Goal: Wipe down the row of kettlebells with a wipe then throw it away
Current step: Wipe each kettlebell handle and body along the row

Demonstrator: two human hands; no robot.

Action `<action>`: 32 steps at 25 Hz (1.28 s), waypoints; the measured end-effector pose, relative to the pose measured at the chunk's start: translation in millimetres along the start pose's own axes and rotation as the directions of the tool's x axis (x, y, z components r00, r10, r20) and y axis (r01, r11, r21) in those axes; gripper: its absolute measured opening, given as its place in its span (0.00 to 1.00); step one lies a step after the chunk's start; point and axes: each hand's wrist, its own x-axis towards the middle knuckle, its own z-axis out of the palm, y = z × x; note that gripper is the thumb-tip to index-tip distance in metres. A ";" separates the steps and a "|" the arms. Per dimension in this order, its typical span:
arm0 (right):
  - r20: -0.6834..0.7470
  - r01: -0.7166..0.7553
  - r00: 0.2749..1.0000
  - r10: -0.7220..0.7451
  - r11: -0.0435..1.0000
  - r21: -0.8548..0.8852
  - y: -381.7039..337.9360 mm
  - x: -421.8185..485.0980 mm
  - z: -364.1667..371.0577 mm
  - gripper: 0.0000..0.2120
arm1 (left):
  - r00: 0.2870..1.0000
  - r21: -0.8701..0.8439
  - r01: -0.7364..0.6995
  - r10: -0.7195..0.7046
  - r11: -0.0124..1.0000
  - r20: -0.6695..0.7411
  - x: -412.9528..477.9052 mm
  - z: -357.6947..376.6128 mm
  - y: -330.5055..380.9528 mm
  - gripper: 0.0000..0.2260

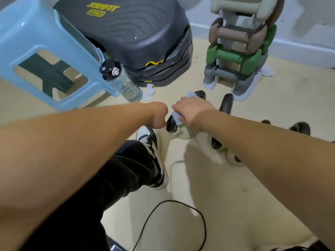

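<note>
A row of kettlebells with black handles and pale bodies stands on the beige floor. The nearest kettlebell (183, 132) is under my hands. My right hand (194, 109) presses a pale blue wipe (176, 117) over its black handle, and a corner of the wipe shows beyond my fingers. My left hand (159, 115) is curled at the handle's left end; its fingers are hidden from view. A second kettlebell (226, 105) stands to the right, and a third kettlebell (300, 127) lies farther right, partly behind my right forearm.
A blue plastic stool (45, 57) stands at the left beside a clear water bottle (123, 82). Behind are stacked dark step platforms (137, 38) and a dumbbell rack (239, 48). Crumpled white tissue (149, 92) lies on the floor. My shoe (154, 156) and a black cable (181, 214) are nearby.
</note>
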 end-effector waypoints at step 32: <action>0.273 0.376 0.927 -0.258 0.612 -0.696 -62.0 7.9 52.4 0.17 | 0.971 -0.863 0.201 -0.213 0.463 0.112 44.2 111.3 -52.4 0.23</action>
